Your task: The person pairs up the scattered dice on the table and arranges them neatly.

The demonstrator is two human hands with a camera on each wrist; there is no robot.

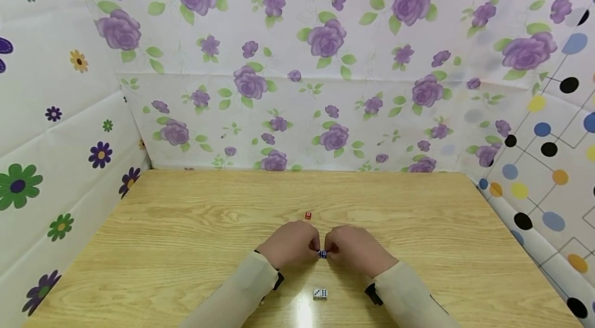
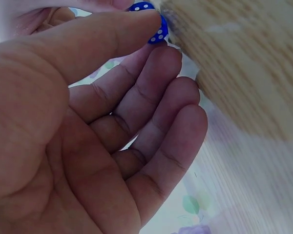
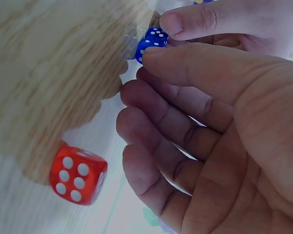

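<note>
Two blue dice with white pips sit side by side between my hands on the table. My left hand (image 1: 293,243) pinches the left blue die (image 3: 157,34) between thumb and fingers. From the other side, my right hand (image 1: 355,248) has its thumb and a finger on the right blue die (image 3: 147,48). The two dice look to be touching. In the left wrist view my left thumb covers part of a blue die (image 2: 159,35). The other fingers of both hands are loosely bent and hold nothing.
A red die (image 1: 308,215) lies beyond my hands, showing six pips in the right wrist view. Nearer to me, two white dice (image 1: 320,294) stand together between my forearms. Patterned sheets (image 1: 297,111) rise behind and beside the wooden table (image 1: 209,199).
</note>
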